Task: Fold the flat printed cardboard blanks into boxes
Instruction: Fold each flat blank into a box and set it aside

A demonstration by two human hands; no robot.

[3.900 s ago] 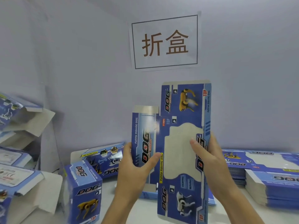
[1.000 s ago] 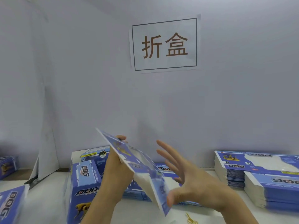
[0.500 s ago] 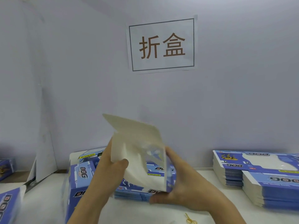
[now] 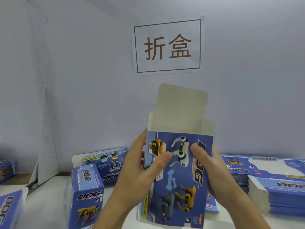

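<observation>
- Head view: blank already popped into a box tube (image 4: 179,176), held upright in the air in front of the wall sign (image 4: 167,46), directly below it.
- Step in hand, my read: body is squared up and the end flaps are next. Top tuck flap (image 4: 181,106) stands straight up, grey inside facing the camera; a side dust flap (image 4: 208,128) pokes up at the tube's right corner.
- Bottom end of the tube is partly cut off by the frame edge; can't tell whether it's closed.
- Left hand (image 4: 142,164) grip: wrapped round the tube's left edge, thumb pressed flat on the printed front panel, fingers hidden behind.
- Right hand (image 4: 212,169) grip: curled round the right edge, thumb on the front near the DOG logo. Both hands are holding the tube; neither is free.
- Next move likely needs one hand released: fold dust flaps inward first, then bend the tuck flap over and push its tab in. Other hand has to keep the tube square or it collapses back flat.
- Relative to the held tube: finished boxes (image 4: 85,195) stand on the tabletop (image 4: 49,200) to its left; stack of flat blanks (image 4: 270,177) sits on its right.
</observation>
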